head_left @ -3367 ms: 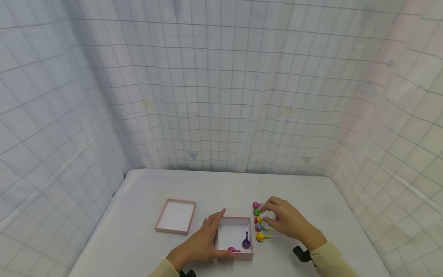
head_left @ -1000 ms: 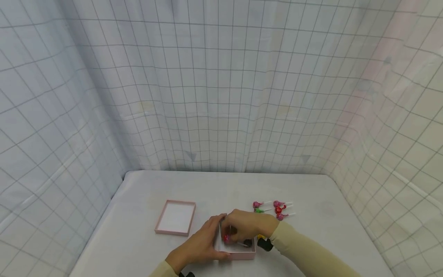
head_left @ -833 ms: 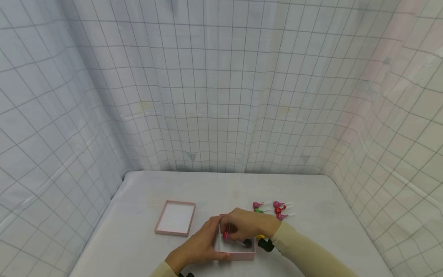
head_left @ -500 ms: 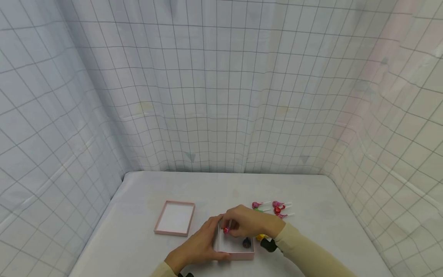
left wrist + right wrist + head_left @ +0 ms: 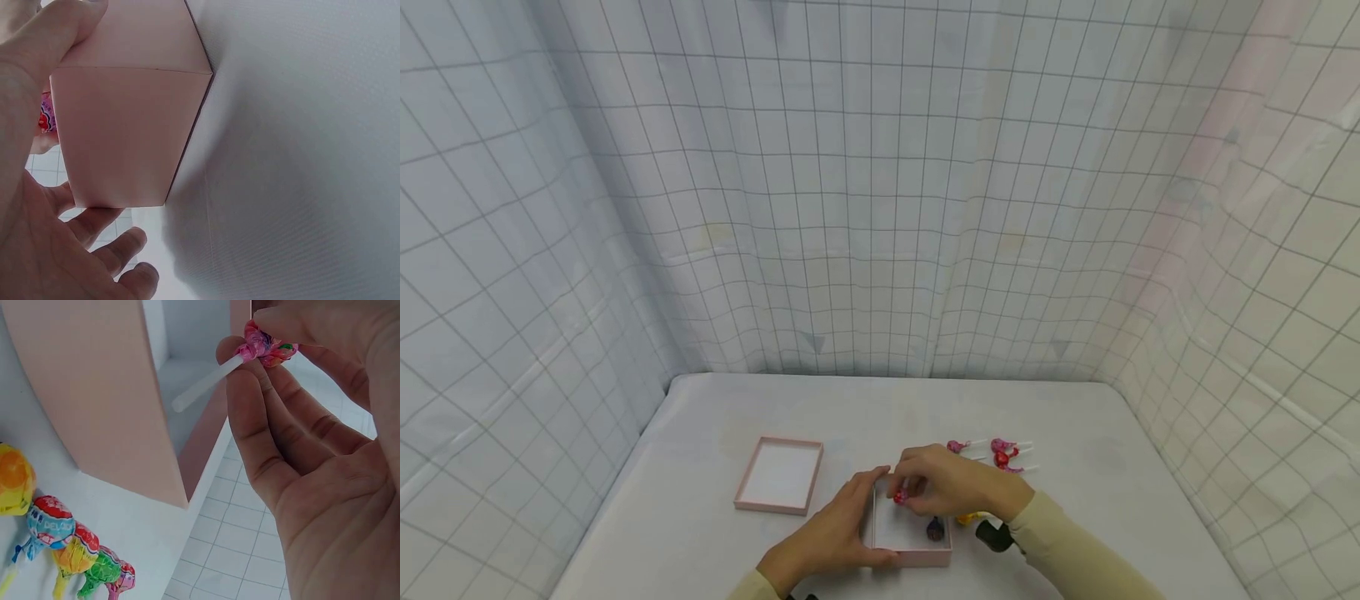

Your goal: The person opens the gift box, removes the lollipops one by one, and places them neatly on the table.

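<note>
My left hand (image 5: 835, 533) grips the open pink box (image 5: 917, 560) at its left side. Its thumb lies along the near wall and its fingers reach the far corner. Above the box, my right hand (image 5: 951, 483) pinches a pink-and-red wrapped lollipop (image 5: 259, 347) by its head between thumb and fingers. The white stick (image 5: 206, 384) points out in front of the box opening in the right wrist view. A dark purple lollipop (image 5: 935, 529) lies inside the box at the near right; the right hand hides part of the interior.
A pink box lid (image 5: 771, 506) lies inside up at the left. Right of the box runs a column of lollipops, among them yellow (image 5: 15, 481), blue (image 5: 51, 522) and green (image 5: 103, 569). Farther right are a red lollipop (image 5: 1002, 458) and pink ones (image 5: 1000, 445).
My right hand has come from the lollipop column into the box. In the last second it has risen and shifted slightly right with the pink-and-red lollipop. The left hand stays on the box.
</note>
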Demonstrator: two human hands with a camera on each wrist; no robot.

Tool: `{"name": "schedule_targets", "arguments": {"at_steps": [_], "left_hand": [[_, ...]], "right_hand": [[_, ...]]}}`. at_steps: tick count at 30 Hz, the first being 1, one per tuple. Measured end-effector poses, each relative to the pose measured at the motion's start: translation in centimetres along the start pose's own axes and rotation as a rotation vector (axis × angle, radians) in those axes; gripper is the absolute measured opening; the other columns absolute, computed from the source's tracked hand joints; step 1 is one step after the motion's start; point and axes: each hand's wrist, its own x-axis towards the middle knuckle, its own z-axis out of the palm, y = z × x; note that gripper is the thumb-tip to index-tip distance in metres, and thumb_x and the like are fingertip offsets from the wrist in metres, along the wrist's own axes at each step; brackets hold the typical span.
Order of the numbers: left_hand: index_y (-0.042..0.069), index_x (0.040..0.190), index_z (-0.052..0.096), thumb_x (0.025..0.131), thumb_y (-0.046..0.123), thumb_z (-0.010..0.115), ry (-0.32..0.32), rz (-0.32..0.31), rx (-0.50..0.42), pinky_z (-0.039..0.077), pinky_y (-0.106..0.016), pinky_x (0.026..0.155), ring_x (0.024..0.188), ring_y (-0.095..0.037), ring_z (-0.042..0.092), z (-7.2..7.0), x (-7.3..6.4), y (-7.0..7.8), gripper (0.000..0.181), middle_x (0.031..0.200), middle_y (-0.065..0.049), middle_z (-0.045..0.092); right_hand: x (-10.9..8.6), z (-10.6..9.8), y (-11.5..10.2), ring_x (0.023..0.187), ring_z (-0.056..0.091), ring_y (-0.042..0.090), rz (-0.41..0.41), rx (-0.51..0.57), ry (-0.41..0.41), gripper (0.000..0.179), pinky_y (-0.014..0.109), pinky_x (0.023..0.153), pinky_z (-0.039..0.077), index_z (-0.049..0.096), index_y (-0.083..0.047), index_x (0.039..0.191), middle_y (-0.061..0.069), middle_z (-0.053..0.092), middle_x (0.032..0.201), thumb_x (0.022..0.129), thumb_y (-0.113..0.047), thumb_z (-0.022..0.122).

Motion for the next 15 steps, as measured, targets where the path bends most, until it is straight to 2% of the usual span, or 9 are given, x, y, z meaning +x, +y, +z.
{"name": "schedule_targets", "arguments": {"at_steps": [8,15], "left_hand": [[0.01,0.181,0.029,0.091,0.065,0.096,-0.001,-0.002,0.004,0.058,-0.063,0.125,0.157,-0.037,0.058,-0.1,0.0,0.1,0.125,0.176,-0.015,0.049],[0.012,0.182,0.029,0.09,0.064,0.097,0.0,-0.024,0.019,0.062,-0.057,0.12,0.145,-0.029,0.061,0.0,0.0,0.1,0.126,0.173,-0.013,0.051]], "right_hand": [[-1.3,-0.2,0.4,0.1,0.071,-0.005,0.028,0.008,0.024,0.014,0.017,0.092,0.065,0.085,-0.01,0.121,-0.004,0.076,0.115,0.107,-0.008,0.084],[-2.3,-0.6,0.6,0.097,0.068,-0.008,0.043,-0.004,0.047,0.013,0.018,0.09,0.065,0.086,-0.01,0.12,-0.005,0.077,0.115,0.107,-0.01,0.084]]}}
